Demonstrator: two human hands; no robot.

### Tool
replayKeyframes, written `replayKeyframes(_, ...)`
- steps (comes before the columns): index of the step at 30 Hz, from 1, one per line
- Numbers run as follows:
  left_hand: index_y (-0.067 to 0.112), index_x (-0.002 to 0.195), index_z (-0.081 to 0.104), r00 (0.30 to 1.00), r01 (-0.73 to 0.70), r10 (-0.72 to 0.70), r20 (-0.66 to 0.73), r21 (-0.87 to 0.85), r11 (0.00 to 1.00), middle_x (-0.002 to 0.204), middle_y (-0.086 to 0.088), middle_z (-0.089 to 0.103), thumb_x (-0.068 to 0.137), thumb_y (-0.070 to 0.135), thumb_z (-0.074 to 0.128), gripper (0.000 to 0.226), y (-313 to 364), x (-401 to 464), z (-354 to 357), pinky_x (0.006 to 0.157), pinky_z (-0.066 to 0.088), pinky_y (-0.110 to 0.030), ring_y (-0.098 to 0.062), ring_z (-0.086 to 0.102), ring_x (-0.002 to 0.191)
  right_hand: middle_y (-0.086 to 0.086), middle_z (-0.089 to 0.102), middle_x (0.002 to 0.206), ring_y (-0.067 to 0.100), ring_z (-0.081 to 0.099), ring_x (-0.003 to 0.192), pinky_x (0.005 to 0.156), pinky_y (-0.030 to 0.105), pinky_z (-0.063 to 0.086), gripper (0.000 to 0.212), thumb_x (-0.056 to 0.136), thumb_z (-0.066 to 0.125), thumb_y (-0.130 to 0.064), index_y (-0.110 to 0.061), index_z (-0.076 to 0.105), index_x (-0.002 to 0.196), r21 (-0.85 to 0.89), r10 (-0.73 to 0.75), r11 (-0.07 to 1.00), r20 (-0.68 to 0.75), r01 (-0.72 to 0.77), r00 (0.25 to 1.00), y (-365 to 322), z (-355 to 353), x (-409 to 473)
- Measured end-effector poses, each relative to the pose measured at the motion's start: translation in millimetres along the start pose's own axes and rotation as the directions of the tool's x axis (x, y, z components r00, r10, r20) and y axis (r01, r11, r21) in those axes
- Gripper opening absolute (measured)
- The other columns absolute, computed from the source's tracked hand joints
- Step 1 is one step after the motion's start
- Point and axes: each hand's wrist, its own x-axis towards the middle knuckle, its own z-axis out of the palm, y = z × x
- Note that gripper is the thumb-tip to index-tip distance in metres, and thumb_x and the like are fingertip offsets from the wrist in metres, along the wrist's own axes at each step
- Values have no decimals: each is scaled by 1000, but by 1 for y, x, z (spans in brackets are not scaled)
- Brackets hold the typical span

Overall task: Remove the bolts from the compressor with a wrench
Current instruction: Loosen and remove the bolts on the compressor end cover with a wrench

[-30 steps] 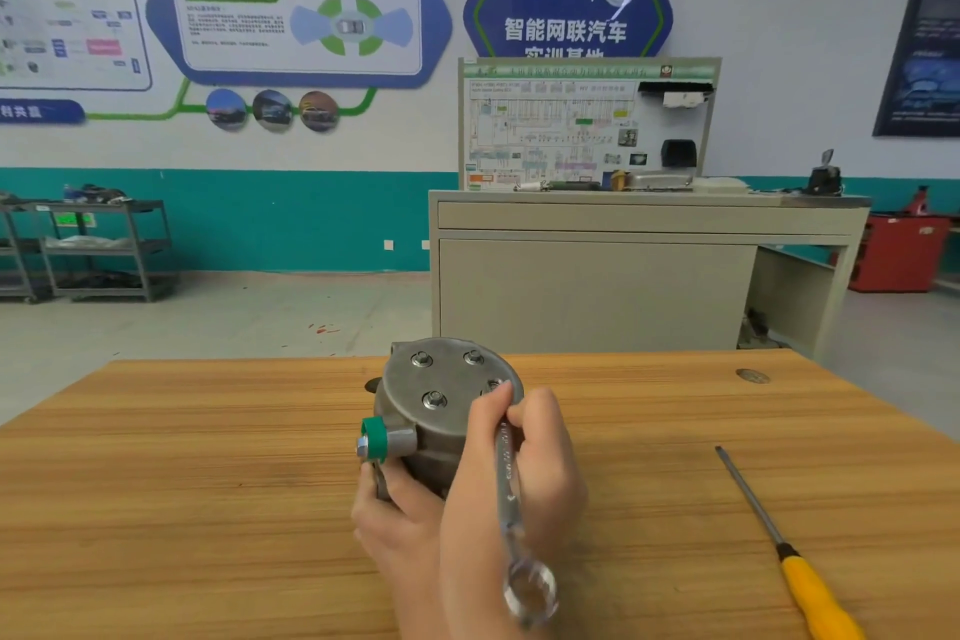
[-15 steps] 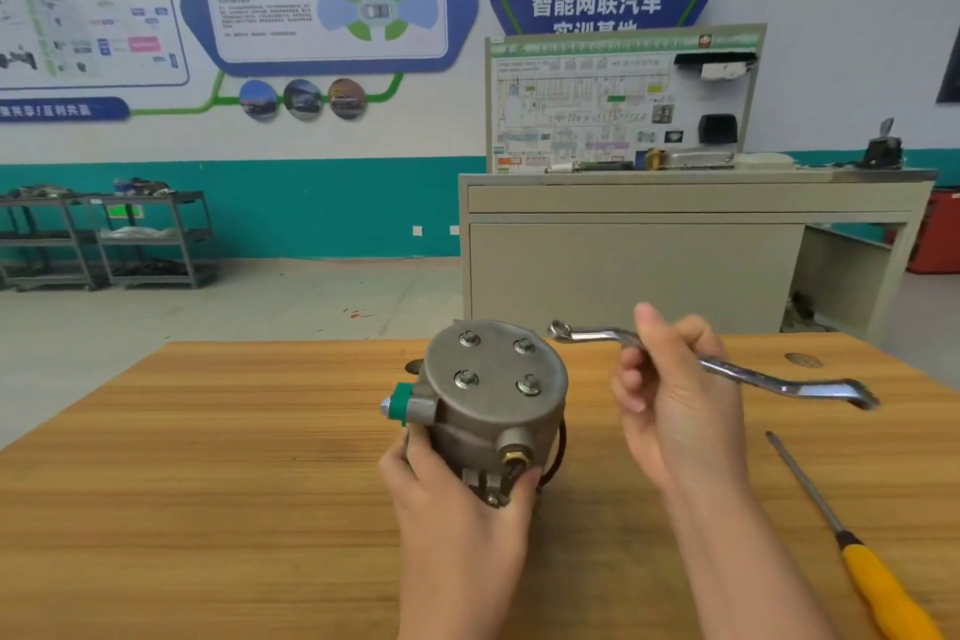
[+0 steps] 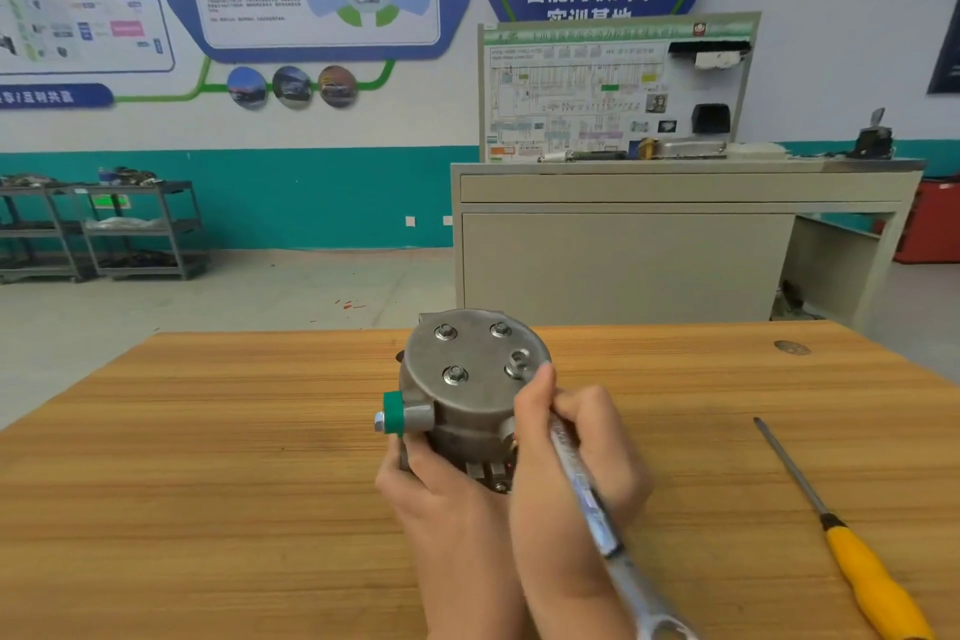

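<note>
My left hand point(image 3: 447, 494) steadies the grey compressor point(image 3: 467, 395) upright on the table — four bolts point(image 3: 455, 374) in its round top; my right hand point(image 3: 576, 452) sets the wrench point(image 3: 592, 499) on the near-right one.

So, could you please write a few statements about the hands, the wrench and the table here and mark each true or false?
1. The right hand holds the wrench at the compressor. True.
2. The left hand lies flat on the table. False: it grips the compressor's side.
3. A yellow-handled screwdriver lies on the table, untouched. True.
4. The compressor's top has no bolts. False: four bolts show there.
</note>
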Motion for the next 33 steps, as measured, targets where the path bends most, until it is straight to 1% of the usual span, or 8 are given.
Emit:
replayKeyframes(7,-11,144,28,999,-52,52,-4,52,997,135,-30,32,68,23,79,98,1,3,-2,100,39,-61,-55,41,120,-1,48,45,23,45,41,39,32,40,34,85,65,-33,-20,44,61,172,398,900,48,-401,916,-11,-5,5)
replayKeyframes(12,-20,136,31,982,-186,188,1,144,972,125,-37,38,56,22,95,111,0,2,-6,97,43,-63,-58,42,115,0,52,43,11,44,37,40,17,35,48,89,65,-6,-24,43,50,310,579,702,277,-641,767,3,-13,33)
replayKeyframes(17,-12,141,28,988,-151,147,54,78,985,131,-27,32,56,23,94,113,-4,7,-12,101,38,-50,-50,40,119,1,52,47,5,42,35,30,15,26,27,79,73,-7,-13,54,61,315,756,185,559,-931,340,27,-18,63)
replayKeyframes(20,-3,145,26,978,-179,176,111,14,984,130,-12,28,57,26,93,115,-10,15,-23,100,32,-33,-32,37,121,-2,51,43,2,40,33,29,13,26,24,76,79,-11,-5,58,65,23,773,219,606,-975,188,37,-3,94)
replayKeyframes(23,1,146,24,961,-218,217,169,-15,976,123,1,23,57,30,93,116,-14,22,-29,102,32,-28,-18,33,119,-4,51,39,3,39,30,31,14,29,30,78,81,-20,-5,59,65,-314,745,525,619,-791,248,30,29,118)
replayKeyframes(26,1,147,22,951,-230,230,207,-25,973,119,4,20,59,31,91,116,-12,25,-30,103,33,-30,-22,35,120,3,57,56,13,44,43,41,22,34,28,79,79,-26,-4,62,73,-560,623,782,713,-274,322,5,67,127)
replayKeyframes(29,-1,147,20,945,-255,251,209,-12,967,119,3,19,61,31,91,116,-12,26,-30,102,31,-28,-20,32,120,3,53,67,17,48,57,47,25,38,15,83,70,-18,-9,61,75,-464,397,864,867,195,301,-31,90,112)
replayKeyframes(33,11,146,24,946,-231,230,228,-20,973,126,2,24,71,45,75,96,-9,30,-34,98,37,-33,-21,34,117,-2,62,74,16,60,70,61,32,54,13,87,67,-32,-19,69,86,-148,46,908,965,391,259,-64,56,73)
